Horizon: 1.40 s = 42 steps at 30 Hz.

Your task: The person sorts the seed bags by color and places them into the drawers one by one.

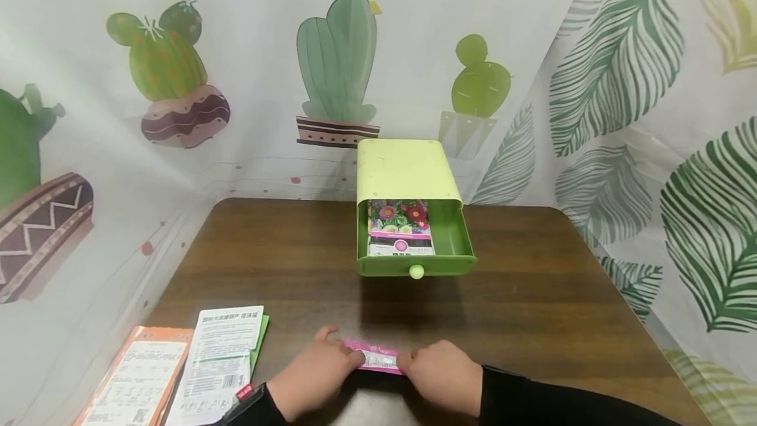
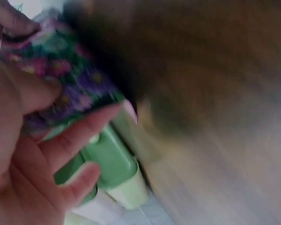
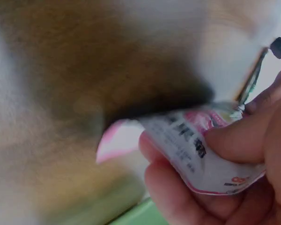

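Between my two hands, near the front of the table, is a pink-edged flower seed packet (image 1: 380,359). My left hand (image 1: 322,368) pinches its left end between thumb and fingers, and my right hand (image 1: 447,377) grips the right end. Purple and pink blooms are printed on the packet's face (image 2: 86,79) in the left wrist view. Its back (image 3: 178,150), white with print, bends under my right thumb in the right wrist view. Beyond the hands stands a pale yellow-green box (image 1: 408,169) with its green drawer (image 1: 454,235) pulled out. Inside lies another flower packet (image 1: 402,229), toward the left.
At the front left lie a white printed packet (image 1: 219,360), overlapping a green one (image 1: 260,340), and an orange-edged packet (image 1: 142,370). The drawer's round knob (image 1: 416,271) faces me. A cactus-print cloth (image 1: 254,38) hangs behind the brown table (image 1: 272,248).
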{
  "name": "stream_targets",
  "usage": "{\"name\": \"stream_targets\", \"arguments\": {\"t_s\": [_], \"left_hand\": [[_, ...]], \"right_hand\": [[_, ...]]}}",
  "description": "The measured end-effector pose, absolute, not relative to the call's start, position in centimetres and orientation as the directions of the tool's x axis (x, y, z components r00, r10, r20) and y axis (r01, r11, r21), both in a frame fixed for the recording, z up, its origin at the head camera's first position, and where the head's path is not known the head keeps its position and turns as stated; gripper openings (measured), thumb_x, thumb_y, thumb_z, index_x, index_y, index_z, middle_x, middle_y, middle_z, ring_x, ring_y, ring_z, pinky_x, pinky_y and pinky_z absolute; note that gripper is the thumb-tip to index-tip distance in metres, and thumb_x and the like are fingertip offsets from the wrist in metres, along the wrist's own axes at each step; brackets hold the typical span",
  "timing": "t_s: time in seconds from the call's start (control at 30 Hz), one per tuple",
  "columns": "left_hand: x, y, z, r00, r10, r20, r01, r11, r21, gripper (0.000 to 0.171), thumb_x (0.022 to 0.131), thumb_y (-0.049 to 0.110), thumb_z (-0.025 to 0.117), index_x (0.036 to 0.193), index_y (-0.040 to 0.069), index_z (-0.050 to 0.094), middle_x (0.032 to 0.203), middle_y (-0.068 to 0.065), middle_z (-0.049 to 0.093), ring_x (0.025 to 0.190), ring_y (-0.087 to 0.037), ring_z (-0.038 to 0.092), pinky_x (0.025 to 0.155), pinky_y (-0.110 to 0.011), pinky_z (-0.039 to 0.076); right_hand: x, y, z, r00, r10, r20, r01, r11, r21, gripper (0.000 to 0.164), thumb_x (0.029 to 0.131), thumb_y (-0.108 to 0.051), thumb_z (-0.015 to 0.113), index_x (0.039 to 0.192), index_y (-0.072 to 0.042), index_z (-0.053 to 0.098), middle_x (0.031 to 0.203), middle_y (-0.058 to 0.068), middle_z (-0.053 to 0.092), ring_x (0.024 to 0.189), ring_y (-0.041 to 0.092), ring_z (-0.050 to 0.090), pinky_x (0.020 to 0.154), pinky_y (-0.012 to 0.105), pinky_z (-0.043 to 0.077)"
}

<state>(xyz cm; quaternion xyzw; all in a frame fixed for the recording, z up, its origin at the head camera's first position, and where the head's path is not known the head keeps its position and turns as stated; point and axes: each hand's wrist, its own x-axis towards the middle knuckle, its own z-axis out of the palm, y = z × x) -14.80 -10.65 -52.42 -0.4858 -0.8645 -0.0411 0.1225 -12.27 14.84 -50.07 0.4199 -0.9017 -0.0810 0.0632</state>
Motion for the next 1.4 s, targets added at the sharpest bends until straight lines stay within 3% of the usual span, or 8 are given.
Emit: {"name": "stream_targets", "arguments": {"t_s": [0.2,0.47,0.6,0.77,0.93,1.07,1.27,1.4], "left_hand": [[-15.6,-13.1,-50.1,-0.472,0.753,0.458,0.881,0.407,0.240,0.020,0.084,0.000,0.070,0.089,0.019,0.067,0.081,0.014,0.067,0.073,-0.002,0.064,0.072,-0.032,0.053],[-15.1,-14.3,-45.8,-0.620,0.546,0.564,0.784,0.470,0.406,0.033,0.092,0.010,0.072,0.122,0.014,0.061,0.070,0.017,0.053,0.055,0.006,0.043,0.049,-0.016,0.039],[-14.6,-14.1,-44.1,-0.609,0.495,0.619,0.779,0.518,0.352,0.047,0.102,0.033,0.054,0.143,0.011,0.048,0.066,0.019,0.034,0.054,0.004,0.027,0.049,-0.017,0.028],[-13.9,-13.6,-42.6,-0.555,0.440,0.706,0.776,0.579,0.250,0.061,0.102,0.049,0.042,0.148,0.008,0.043,0.070,0.013,0.043,0.061,-0.002,0.035,0.053,-0.019,0.033],[-14.0,-13.0,-41.8,-0.405,0.459,0.791,0.830,0.547,0.108,0.061,0.103,0.052,0.045,0.144,0.008,0.052,0.114,-0.014,0.059,0.099,-0.025,0.057,0.082,-0.038,0.047],[-13.8,-12.6,-41.5,-0.256,0.548,0.796,0.882,0.470,-0.040,0.062,0.099,0.057,0.045,0.137,0.011,0.060,0.144,-0.028,0.043,0.132,-0.045,0.039,0.103,-0.058,0.029],[-13.9,-12.3,-41.7,-0.202,0.603,0.772,0.866,0.478,-0.147,0.042,0.105,0.026,0.037,0.133,0.010,0.063,0.140,-0.017,0.056,0.128,-0.036,0.051,0.104,-0.060,0.031],[-14.2,-12.3,-41.6,-0.167,0.569,0.805,0.871,0.468,-0.150,0.037,0.108,0.015,0.037,0.126,0.008,0.069,0.127,-0.011,0.066,0.114,-0.031,0.063,0.091,-0.050,0.049]], "right_hand": [[-12.4,15.2,-46.4,-0.644,-0.760,0.094,-0.760,0.649,0.036,0.026,0.084,-0.010,0.071,0.074,-0.021,0.050,0.057,-0.012,0.044,0.050,0.003,0.047,0.042,0.025,0.038],[-13.0,16.3,-40.7,-0.705,-0.693,0.150,-0.679,0.599,-0.425,0.028,0.098,-0.028,0.066,0.075,-0.022,0.051,0.060,-0.017,0.037,0.053,-0.003,0.035,0.052,0.016,0.032],[-13.0,16.5,-38.9,-0.768,-0.639,0.041,-0.527,0.593,-0.609,0.020,0.098,-0.037,0.062,0.084,-0.023,0.062,0.065,-0.017,0.052,0.058,-0.001,0.048,0.056,0.020,0.041],[-13.1,16.6,-37.6,-0.774,-0.633,-0.019,-0.413,0.527,-0.743,0.017,0.100,-0.033,0.061,0.097,-0.019,0.069,0.077,-0.014,0.067,0.068,0.005,0.063,0.067,0.026,0.052],[-13.3,17.0,-36.5,-0.766,-0.642,-0.035,-0.358,0.472,-0.806,0.022,0.103,-0.029,0.054,0.111,-0.016,0.070,0.089,-0.011,0.071,0.079,0.011,0.068,0.079,0.030,0.052],[-13.4,17.4,-35.7,-0.773,-0.633,-0.037,-0.295,0.411,-0.862,0.027,0.104,-0.027,0.053,0.120,-0.011,0.069,0.095,-0.004,0.073,0.084,0.018,0.070,0.079,0.031,0.054],[-13.2,17.8,-35.1,-0.746,-0.662,-0.069,-0.230,0.354,-0.907,0.027,0.105,-0.028,0.052,0.121,-0.013,0.069,0.092,0.004,0.073,0.060,0.015,0.056,0.051,0.024,0.040],[-12.4,17.4,-34.4,-0.779,-0.627,-0.009,-0.329,0.421,-0.846,0.033,0.104,-0.030,0.054,0.135,-0.016,0.056,0.097,-0.002,0.072,0.064,0.012,0.061,0.057,0.026,0.049]]}}
